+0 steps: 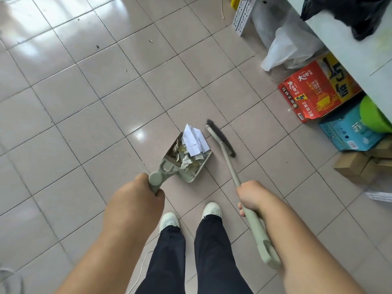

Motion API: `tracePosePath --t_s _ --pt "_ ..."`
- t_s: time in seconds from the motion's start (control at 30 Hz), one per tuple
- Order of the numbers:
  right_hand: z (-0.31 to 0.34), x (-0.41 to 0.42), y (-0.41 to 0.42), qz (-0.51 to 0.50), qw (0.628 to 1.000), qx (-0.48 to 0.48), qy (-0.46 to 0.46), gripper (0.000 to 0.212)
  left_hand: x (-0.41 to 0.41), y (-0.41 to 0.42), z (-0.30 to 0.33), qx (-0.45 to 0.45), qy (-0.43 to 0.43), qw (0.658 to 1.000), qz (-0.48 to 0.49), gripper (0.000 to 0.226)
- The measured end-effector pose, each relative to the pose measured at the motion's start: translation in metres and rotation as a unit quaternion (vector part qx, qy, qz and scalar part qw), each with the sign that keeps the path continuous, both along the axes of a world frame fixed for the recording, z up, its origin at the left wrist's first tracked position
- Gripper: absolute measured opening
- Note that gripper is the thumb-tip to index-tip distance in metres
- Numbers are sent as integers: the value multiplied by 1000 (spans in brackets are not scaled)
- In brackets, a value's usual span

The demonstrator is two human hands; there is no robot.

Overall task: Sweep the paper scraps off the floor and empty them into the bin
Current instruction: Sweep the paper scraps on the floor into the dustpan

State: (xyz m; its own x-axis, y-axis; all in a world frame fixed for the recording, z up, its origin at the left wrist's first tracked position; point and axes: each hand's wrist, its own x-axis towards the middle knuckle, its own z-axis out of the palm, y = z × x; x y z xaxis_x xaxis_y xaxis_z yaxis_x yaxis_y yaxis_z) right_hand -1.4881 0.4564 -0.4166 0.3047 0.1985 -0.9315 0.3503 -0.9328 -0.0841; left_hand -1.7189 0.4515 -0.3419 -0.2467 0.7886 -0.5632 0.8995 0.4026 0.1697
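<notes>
A sage-green dustpan [196, 172] sits on the tiled floor in front of my feet. Inside it lie crumpled scraps [186, 159] and a larger folded white paper [195, 140] that sticks out past the pan's mouth. My left hand [146, 190] grips the dustpan's handle. My right hand [250, 195] grips the green shaft of a broom [231, 170]. The broom's dark bristle head [222, 137] rests on the floor just right of the pan. No bin is clearly in view.
A red noodle carton [314, 92], a blue box [347, 132] and brown cartons [360, 164] stand along the right under a white counter [347, 45]. White plastic bags [290, 45] and a perforated panel [244, 18] lie further back. Small dark specks [98, 46] dot the floor at left. A white cord [140, 270] runs beside my legs.
</notes>
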Motion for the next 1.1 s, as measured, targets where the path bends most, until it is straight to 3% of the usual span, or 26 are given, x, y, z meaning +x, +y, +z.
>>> tracePosePath --t_s 0.27,0.5,0.67,0.77,1.1 --pt "56 23 1 6 999 40 29 25 -1 3 1 -2 -10 1000 0 13" --pt "-7 -9 41 52 996 69 7 28 -2 2 2 0 -14 1000 1 14" --pt "-8 -40 30 87 996 3 33 22 -1 3 3 -2 -19 1000 5 17" --pt "6 -50 9 117 991 -32 55 30 -1 3 2 1 -29 1000 6 17" --pt "30 -70 -24 150 984 -47 89 35 5 -8 13 13 -104 994 20 11"
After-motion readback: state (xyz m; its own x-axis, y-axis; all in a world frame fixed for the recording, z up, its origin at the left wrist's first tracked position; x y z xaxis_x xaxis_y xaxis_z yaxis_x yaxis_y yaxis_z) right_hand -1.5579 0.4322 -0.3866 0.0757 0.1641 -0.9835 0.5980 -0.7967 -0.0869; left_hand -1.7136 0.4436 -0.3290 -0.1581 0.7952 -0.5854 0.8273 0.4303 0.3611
